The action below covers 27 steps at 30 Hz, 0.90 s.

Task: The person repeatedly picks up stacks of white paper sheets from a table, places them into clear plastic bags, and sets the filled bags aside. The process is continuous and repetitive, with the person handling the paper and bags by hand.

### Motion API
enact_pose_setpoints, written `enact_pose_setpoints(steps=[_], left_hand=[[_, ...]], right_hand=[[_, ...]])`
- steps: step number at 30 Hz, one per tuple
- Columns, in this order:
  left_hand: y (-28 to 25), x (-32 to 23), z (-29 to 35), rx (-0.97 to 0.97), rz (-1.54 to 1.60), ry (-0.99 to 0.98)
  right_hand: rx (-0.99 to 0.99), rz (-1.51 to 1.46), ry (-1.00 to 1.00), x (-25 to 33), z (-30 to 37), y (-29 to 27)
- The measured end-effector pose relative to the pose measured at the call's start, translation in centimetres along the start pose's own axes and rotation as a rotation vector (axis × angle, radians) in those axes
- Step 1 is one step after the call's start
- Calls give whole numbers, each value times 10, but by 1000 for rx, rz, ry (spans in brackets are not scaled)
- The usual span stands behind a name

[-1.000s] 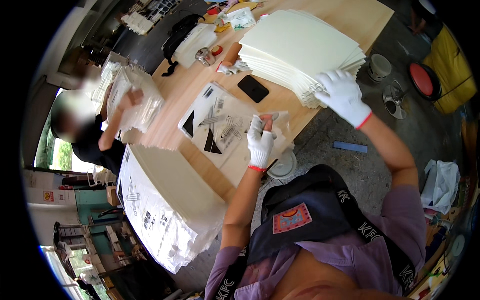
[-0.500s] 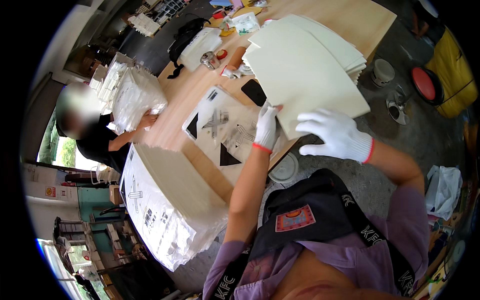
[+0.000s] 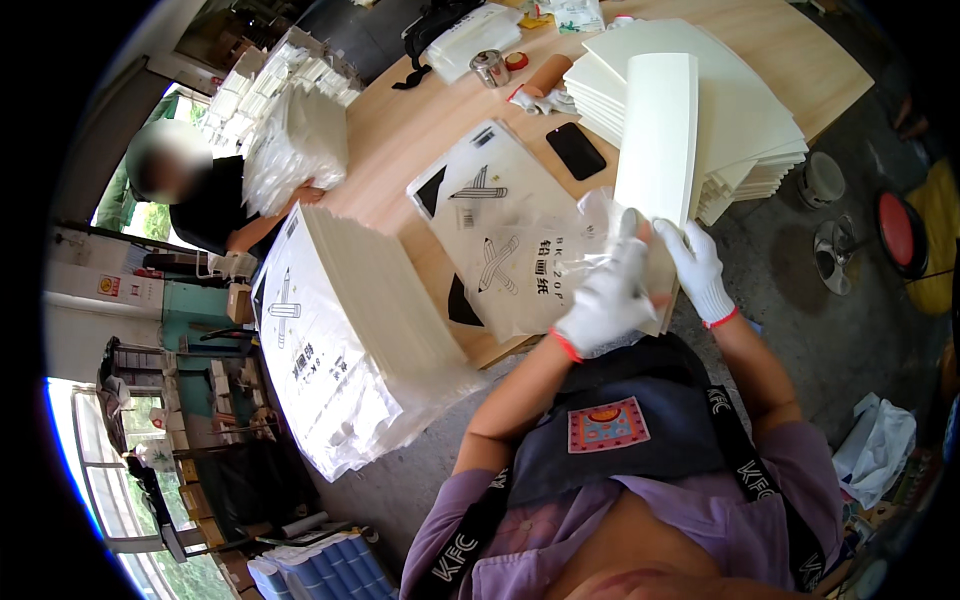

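Observation:
Both my hands wear white knit gloves with red cuffs. My left hand (image 3: 608,292) is at the mouth of a clear plastic bag (image 3: 500,250), its fingers closed on the loose film; motion blurs them a little. My right hand (image 3: 696,268) grips the lower end of a bent stack of cream paper sheets (image 3: 660,130), which curves upward in front of me. The printed bag, with crossed-pencil pictures and black corners, lies flat on the table. Behind the bent sheets sits a fanned pile of cream paper (image 3: 735,95).
A tall pile of bagged paper (image 3: 365,310) stands at the left on the wooden table (image 3: 385,150). Beyond it a person (image 3: 205,200) handles another bagged pile (image 3: 298,145). A black phone (image 3: 576,151), a metal can (image 3: 489,68) and a glove (image 3: 545,101) lie farther back.
Some sheets have come off the pile and are now bent upright in my right hand. My left hand has shifted to the bag's mouth, and the film there is lifted.

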<state>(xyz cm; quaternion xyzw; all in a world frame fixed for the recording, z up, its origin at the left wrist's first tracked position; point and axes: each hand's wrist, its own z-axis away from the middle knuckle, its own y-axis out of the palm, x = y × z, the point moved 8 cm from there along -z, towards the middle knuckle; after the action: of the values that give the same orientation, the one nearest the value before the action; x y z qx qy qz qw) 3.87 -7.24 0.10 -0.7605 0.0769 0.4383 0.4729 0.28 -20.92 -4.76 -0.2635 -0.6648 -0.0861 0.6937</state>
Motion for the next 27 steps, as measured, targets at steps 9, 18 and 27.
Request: enact_pose_setpoints(steps=[9,18,27], left_hand=[[-166,61,32,-506,952,-153],[-28,35,117,-249,287,-175],[-45,-2,32,-328,-145,68]], right_hand=[[265,1094,-964,108,41,8],[841,480,-225,21,-12,73],[502,660,-455,28,-30,161]])
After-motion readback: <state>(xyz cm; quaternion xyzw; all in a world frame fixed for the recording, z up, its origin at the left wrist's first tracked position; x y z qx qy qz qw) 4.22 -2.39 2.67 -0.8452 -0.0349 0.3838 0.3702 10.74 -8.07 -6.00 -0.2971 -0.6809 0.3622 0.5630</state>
